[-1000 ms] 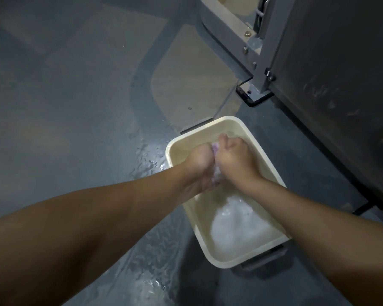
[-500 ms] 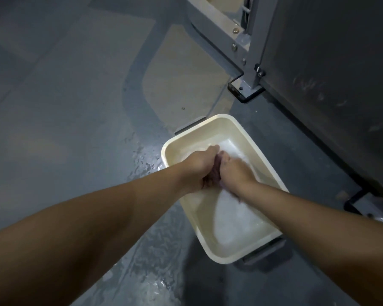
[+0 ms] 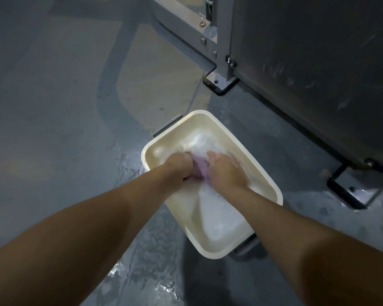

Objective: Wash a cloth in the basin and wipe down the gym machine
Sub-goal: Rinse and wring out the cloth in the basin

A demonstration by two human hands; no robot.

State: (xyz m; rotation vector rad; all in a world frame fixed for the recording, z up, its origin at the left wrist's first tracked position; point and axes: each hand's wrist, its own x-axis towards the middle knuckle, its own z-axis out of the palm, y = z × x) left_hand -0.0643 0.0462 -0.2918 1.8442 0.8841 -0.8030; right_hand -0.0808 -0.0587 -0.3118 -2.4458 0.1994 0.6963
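A cream rectangular basin point(image 3: 265, 173) of soapy water sits on the floor. A bunched purple cloth point(image 3: 200, 169) lies in it between my hands. My left hand point(image 3: 179, 166) grips the cloth's left side with curled fingers. My right hand point(image 3: 224, 171) holds its right side, the fingertips dipped in the foamy water. Most of the cloth is hidden under my hands. The grey gym machine point(image 3: 307, 69) stands at the right, behind the basin.
The machine's base foot point(image 3: 219, 83) and a second black-edged foot point(image 3: 349, 193) rest on the floor near the basin. Spilled water point(image 3: 142, 268) wets the grey floor left of and in front of the basin.
My hands have dropped lower into the water and spread slightly apart, showing more of the purple cloth. The camera view has tilted so the basin sits lower in the frame.
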